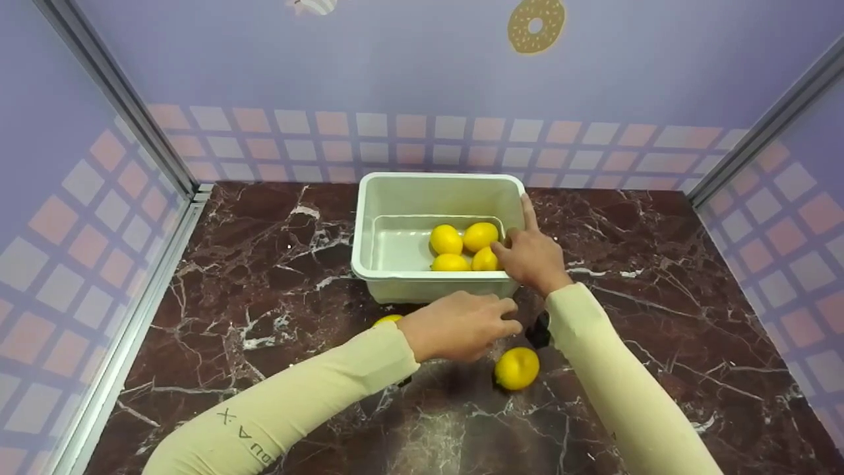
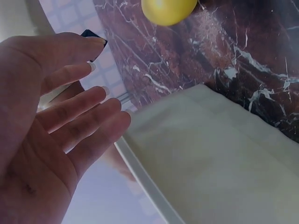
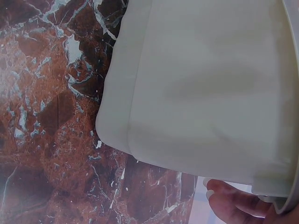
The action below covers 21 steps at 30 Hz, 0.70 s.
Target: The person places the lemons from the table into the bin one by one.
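A white plastic bin stands on the marble-patterned tabletop, with several yellow lemons gathered in its right half. My right hand grips the bin's right rim, thumb on the inner side and index finger stretched along the edge. In the right wrist view its fingertips show below the rim, against the outer wall. My left hand hovers in front of the bin, holding nothing. The left wrist view shows its fingers loosely extended. One loose lemon lies just in front of that hand.
Another lemon lies before the bin, mostly hidden by the left forearm. A purple back wall with a tile pattern rises close behind the bin. Side walls with metal corner rails enclose the tabletop.
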### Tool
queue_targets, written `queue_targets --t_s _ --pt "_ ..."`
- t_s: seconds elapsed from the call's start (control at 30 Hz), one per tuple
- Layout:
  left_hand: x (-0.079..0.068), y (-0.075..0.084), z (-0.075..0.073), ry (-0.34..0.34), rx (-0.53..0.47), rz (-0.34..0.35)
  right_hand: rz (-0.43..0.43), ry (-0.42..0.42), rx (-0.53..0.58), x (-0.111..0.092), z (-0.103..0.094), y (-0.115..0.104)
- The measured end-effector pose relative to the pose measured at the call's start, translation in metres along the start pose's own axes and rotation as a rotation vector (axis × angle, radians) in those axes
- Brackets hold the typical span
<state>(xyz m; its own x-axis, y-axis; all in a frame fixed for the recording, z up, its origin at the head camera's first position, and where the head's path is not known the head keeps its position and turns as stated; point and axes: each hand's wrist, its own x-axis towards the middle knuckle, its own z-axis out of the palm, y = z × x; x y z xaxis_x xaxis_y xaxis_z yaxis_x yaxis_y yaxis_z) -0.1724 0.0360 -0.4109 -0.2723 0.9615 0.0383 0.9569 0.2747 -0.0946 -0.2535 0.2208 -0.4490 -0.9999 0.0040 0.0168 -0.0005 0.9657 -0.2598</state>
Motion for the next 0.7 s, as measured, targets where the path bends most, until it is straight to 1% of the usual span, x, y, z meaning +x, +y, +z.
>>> queue_targets --t_s 0.1,0.37,0.53,0.7 --pt "0.001 0.002 0.003 -0.004 -0.007 0.01 0.001 -0.001 -0.004 0.0 0.0 0.0" --pt "0.003 0.008 0.011 -0.04 -0.006 0.026 0.022 -0.02 0.003 0.0 0.0 0.0" --pt "0.005 0.012 0.017 -0.045 -0.007 0.037 0.013 -0.015 0.0 0.0 0.0 0.001" --pt "0.008 0.017 0.022 -0.091 -0.028 0.038 0.0 -0.008 0.004 0.0 0.0 0.001"
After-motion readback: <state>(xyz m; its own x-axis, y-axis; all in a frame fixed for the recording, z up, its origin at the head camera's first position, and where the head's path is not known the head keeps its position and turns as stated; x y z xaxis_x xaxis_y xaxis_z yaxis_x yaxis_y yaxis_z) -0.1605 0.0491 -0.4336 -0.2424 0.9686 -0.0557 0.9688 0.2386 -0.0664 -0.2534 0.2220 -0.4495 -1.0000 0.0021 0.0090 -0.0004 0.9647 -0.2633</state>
